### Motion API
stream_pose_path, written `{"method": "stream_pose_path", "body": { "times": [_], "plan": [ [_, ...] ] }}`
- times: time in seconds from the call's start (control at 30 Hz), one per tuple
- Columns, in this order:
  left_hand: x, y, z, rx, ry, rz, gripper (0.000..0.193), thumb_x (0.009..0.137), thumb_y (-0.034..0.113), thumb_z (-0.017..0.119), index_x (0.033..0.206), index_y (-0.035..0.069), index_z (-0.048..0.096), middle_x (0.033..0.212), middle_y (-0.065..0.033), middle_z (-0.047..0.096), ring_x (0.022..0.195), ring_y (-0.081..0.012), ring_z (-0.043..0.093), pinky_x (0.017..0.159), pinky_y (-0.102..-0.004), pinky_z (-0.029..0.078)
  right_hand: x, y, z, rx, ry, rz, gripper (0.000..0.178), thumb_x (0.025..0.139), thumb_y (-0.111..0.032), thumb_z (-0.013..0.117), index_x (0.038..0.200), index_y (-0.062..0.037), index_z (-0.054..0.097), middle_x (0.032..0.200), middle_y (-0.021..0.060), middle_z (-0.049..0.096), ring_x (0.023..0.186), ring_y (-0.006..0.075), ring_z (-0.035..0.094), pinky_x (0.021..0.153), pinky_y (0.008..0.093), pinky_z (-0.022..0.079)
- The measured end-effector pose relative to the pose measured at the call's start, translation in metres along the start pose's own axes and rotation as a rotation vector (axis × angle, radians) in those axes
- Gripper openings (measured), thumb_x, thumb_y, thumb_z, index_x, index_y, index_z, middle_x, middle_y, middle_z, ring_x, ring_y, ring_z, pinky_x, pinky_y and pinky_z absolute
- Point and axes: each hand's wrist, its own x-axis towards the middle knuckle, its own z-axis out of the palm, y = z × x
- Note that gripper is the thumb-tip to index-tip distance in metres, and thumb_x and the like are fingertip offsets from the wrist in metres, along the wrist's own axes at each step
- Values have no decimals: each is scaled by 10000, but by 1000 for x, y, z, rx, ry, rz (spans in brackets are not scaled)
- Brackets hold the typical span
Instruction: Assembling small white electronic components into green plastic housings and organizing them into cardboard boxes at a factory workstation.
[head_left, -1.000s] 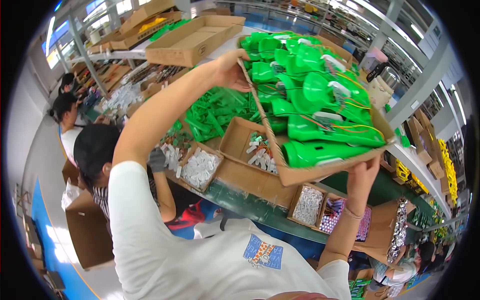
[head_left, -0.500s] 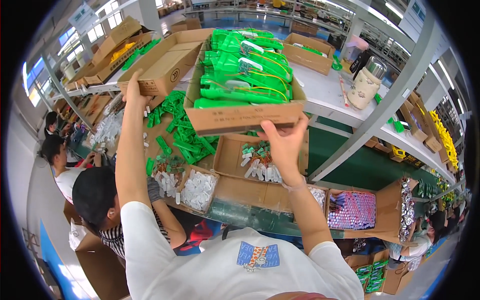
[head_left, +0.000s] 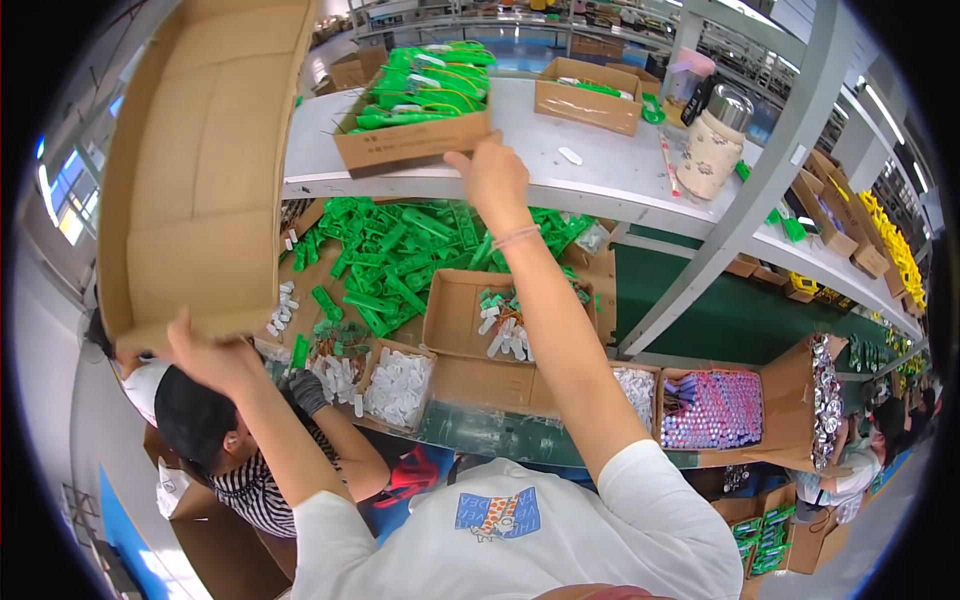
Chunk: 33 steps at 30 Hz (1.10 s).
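Note:
My left hand (head_left: 205,358) grips the near end of a long shallow cardboard box (head_left: 195,180), raised and tilted at the left; its bare inside shows. On the white shelf ahead sits a cardboard box (head_left: 418,146) filled with green plastic casings (head_left: 425,85) that carry red and yellow wires. My right hand (head_left: 497,185) is closed at that box's front right corner, thumb against the front wall; its other fingertips are partly hidden. Below the shelf lies a heap of loose green casings (head_left: 420,235).
A smaller cardboard box (head_left: 590,98), a flask in a cream cover (head_left: 712,145) and a red-and-white stick (head_left: 669,165) stand or lie on the shelf. Below are trays of white pieces (head_left: 398,385) and pink-purple cylinders (head_left: 710,410). A co-worker in a black cap (head_left: 200,415) sits close left.
My right hand has moved the box of green casings forward and left onto the shelf. My left hand has lifted the other box off the shelf, bringing it closer and tilting it.

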Motion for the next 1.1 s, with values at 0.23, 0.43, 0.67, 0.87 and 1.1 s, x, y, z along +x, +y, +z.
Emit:
{"method": "stream_pose_path", "body": {
  "times": [0.23, 0.43, 0.67, 0.87, 1.1],
  "plan": [
    [-122, 90, -102, 87, 94, -444, 507, 773, 219, 505, 1219, -23, 498, 1141, -132, 558, 1062, -299, 546, 892, -411, 467, -88, 88, -110, 1379, -511, 146, 429, 982, -336, 452, 1277, -32, 519, 1202, 130, 598, 1087, 208, 587, 819, 371, 528],
    [-162, 46, -191, 719, -187, -1030, 447, 796, 244, 516, 1159, -12, 565, 1050, -103, 624, 961, -225, 610, 821, -337, 502, -223, 281, -153, 1801, -571, 938, 443, 997, -316, 429, 1355, -55, 440, 1339, 90, 507, 1178, 224, 519, 976, 356, 439],
    [-254, -122, -225, 782, -787, -1435, 355, 849, 204, 584, 1142, 6, 604, 1012, -95, 654, 891, -170, 621, 756, -317, 504, -281, 306, -218, 1040, -636, 931, 589, 870, -222, 567, 1383, 13, 397, 1333, 98, 490, 1207, 213, 467, 1017, 316, 361],
    [-297, -181, -273, 1372, -1244, -587, 436, 830, 207, 590, 1206, -12, 571, 1036, -159, 666, 910, -267, 653, 807, -330, 507, -321, 283, -155, 788, -638, 771, 601, 867, -207, 533, 1393, 19, 349, 1361, 122, 456, 1211, 231, 449, 1019, 311, 343],
    [-242, -179, -243, 1240, -953, -571, 322, 772, 133, 578, 1058, 0, 645, 1050, -233, 640, 976, -373, 624, 873, -419, 492, -440, 280, -51, -553, -711, 147, 602, 846, -209, 531, 1382, 6, 362, 1464, 137, 304, 1378, 316, 246, 1059, 522, 250]
  ]
}}
